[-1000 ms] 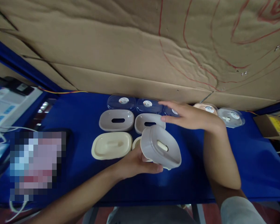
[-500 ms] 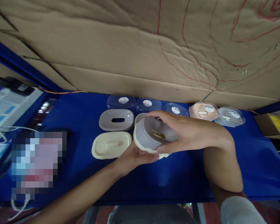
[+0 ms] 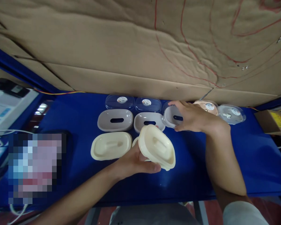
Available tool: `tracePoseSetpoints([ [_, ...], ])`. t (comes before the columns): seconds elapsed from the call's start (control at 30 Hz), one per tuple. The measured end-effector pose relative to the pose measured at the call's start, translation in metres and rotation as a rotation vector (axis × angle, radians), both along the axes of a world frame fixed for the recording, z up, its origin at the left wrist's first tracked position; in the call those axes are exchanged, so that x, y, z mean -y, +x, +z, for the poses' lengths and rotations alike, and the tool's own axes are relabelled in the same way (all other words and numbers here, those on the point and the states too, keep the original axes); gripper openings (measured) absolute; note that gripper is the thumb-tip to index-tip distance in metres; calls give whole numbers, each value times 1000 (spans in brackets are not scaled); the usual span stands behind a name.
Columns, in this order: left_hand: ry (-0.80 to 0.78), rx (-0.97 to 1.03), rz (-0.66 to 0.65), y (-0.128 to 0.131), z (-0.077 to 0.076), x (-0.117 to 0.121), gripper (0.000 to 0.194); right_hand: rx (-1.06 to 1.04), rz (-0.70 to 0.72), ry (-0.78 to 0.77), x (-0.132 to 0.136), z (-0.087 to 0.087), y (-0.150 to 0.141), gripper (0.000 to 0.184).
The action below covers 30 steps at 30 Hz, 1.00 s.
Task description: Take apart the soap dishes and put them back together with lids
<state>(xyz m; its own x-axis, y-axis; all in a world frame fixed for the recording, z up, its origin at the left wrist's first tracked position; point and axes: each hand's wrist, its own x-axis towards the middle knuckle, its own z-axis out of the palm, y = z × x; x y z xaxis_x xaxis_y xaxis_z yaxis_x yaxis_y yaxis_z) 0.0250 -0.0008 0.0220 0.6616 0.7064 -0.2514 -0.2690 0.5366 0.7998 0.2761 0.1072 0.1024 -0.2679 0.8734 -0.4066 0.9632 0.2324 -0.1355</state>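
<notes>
The left hand holds a cream oval plastic dish, tipped, in the near middle. The right hand holds a grey slotted oval plastic tray farther back; being so close, it could bump the matching grey tray on its left.

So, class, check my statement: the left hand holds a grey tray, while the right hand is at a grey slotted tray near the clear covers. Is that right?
Not quite: the first colour is wrong. The head view shows the left hand holding a cream tray; the right hand is indeed at a grey slotted tray near the clear covers.
</notes>
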Motion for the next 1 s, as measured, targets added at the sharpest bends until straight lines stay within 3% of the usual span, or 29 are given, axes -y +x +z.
tracePoseSetpoints([
  [0.17, 18, 12, -87, -2, -1, 5, 112, 34, 21, 3, 18, -14, 14, 103],
  [0.53, -2, -9, -1, 0, 2, -1, 106, 42, 117, 5, 32, -31, -10, 97],
  [0.67, 21, 2, -41, -1, 4, 3, 102, 49, 97, 8, 32, -34, -9, 107],
  [0.73, 41, 14, -55, -1, 5, 5, 98, -11, 106, -13, 32, -29, -4, 110],
  [0.9, 105, 5, 5, 0, 7, 3, 77, -407, 253, 81, 51, 3, 6, 71],
  [1.0, 163, 9, 14, 1, 5, 1, 64, -520, 347, -47, 69, 15, -5, 96],
])
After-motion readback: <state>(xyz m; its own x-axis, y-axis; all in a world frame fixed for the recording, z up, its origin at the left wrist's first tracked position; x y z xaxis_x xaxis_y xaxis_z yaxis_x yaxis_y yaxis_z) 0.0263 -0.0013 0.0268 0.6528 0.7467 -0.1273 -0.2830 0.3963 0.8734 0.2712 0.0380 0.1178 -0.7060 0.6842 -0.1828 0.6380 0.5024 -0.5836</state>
